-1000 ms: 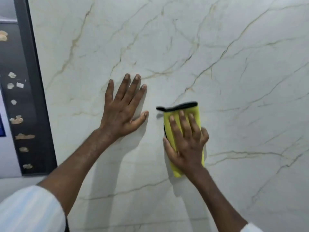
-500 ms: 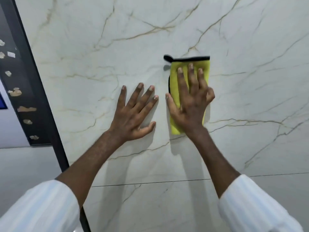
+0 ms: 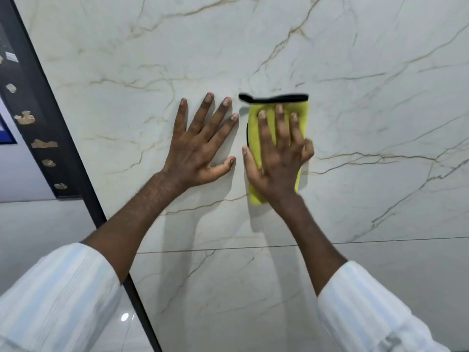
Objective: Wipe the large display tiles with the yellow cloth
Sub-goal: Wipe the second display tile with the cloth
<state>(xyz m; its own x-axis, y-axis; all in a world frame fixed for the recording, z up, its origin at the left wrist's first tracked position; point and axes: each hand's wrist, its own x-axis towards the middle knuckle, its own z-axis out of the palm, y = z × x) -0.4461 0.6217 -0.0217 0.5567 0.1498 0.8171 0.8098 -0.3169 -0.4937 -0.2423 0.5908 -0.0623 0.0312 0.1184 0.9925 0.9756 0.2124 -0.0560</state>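
Note:
A large white marble-look display tile (image 3: 355,97) with gold veins fills most of the view. A folded yellow cloth (image 3: 253,123) with a black edge lies flat against it near the middle. My right hand (image 3: 278,153) presses the cloth to the tile with straight fingers spread over it. Just left of the cloth, my left hand (image 3: 200,146) rests flat on the bare tile, fingers spread. The two thumbs nearly meet.
A black frame (image 3: 63,138) runs diagonally down the tile's left side, with a dark panel (image 3: 15,80) bearing glue patches beyond it. A horizontal joint (image 3: 380,241) separates this tile from another tile (image 3: 241,301) below. Glossy floor (image 3: 127,323) shows at bottom left.
My right hand slid the cloth upward over the tile, then slightly back down. My left hand stayed flat on the tile. The camera view tilted down, so the lower joint shows.

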